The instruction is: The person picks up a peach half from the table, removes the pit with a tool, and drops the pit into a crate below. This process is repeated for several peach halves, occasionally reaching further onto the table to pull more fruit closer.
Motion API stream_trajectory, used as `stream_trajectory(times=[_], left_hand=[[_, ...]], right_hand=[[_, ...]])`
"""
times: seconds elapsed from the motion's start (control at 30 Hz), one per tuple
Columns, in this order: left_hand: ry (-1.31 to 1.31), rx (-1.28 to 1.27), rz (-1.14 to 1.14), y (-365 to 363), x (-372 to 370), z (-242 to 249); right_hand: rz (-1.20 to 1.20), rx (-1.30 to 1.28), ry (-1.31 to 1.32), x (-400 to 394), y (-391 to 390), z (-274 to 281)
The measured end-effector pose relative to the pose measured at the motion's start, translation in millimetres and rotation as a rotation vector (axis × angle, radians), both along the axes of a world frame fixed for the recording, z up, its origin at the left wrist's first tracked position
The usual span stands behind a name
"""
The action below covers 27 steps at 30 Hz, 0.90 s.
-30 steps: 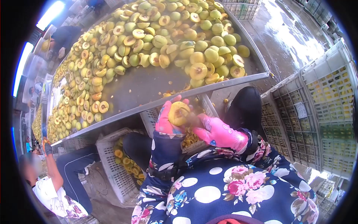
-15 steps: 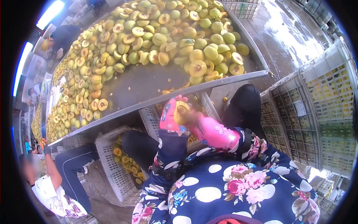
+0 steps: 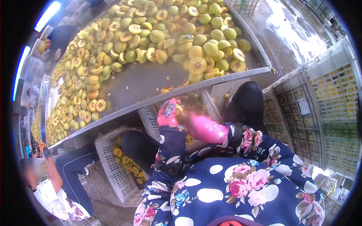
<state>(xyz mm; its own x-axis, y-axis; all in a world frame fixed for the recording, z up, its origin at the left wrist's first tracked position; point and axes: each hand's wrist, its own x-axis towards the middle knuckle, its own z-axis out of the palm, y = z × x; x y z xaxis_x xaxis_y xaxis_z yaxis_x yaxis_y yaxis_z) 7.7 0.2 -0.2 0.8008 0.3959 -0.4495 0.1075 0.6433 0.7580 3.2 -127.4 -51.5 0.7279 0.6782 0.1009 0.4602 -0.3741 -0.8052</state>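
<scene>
Two gloved hands meet over a white crate (image 3: 151, 116), just below the desk (image 3: 139, 88) edge. Left hand (image 3: 167, 113) grips a yellow fruit half (image 3: 178, 109). Right hand (image 3: 201, 127) touches it, blurred; grip unclear.

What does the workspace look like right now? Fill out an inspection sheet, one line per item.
Surface: tilted metal table, wet, with a raised front rim.
Job's things: fruit half held between both gloved hands, blurred; heap of halved fruit across the table.
Clutter: white crate of fruit halves below the table; another crate under the hands; small scraps by the rim.
Grippers: left hand in a pink glove, fingers closed on the fruit half; right hand in a pink glove against it, blurred.
Cables: nothing seen.
Surroundings: stacked crates at right; wet floor; another person seated lower left.
</scene>
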Motion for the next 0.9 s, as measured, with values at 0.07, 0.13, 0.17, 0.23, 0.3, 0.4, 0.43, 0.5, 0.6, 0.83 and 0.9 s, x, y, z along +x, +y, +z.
stream_trajectory(times=[0.07, 0.13, 0.17, 0.23, 0.3, 0.4, 0.43, 0.5, 0.6, 0.83, 0.9], left_hand=[[-0.013, -0.042, -0.005, 4, -2, -8], [-0.027, -0.092, 0.001, 4, -1, -3], [-0.034, -0.122, 0.015, 3, -1, 3], [-0.059, -0.151, 0.038, 3, 1, 9], [-0.077, -0.15, 0.048, 2, -1, 10], [-0.067, -0.172, 0.077, 1, 1, 8], [-0.078, -0.163, 0.086, -1, 0, 8], [-0.105, -0.144, 0.107, -3, -1, 10], [-0.081, -0.144, 0.118, -1, 0, 7], [-0.037, -0.058, 0.133, 6, -4, -14], [-0.066, -0.033, 0.11, 9, -4, -17]], right_hand=[[-0.027, -0.094, 0.084, -1, -1, 28], [-0.009, -0.014, 0.127, 5, -1, 25], [0.002, 0.024, 0.149, 6, -1, 25], [-0.061, -0.031, 0.005, 5, 4, 23], [-0.09, -0.049, -0.064, 4, 7, 18], [-0.086, -0.019, -0.038, 4, 6, 14], [-0.085, 0.002, -0.015, 4, 5, 17], [-0.089, -0.01, 0.016, 5, 5, 24], [-0.083, -0.116, 0.045, 7, 8, 29], [0.203, -0.326, -0.54, 5, 18, -63], [0.224, -0.243, -0.468, 2, 19, -69]])
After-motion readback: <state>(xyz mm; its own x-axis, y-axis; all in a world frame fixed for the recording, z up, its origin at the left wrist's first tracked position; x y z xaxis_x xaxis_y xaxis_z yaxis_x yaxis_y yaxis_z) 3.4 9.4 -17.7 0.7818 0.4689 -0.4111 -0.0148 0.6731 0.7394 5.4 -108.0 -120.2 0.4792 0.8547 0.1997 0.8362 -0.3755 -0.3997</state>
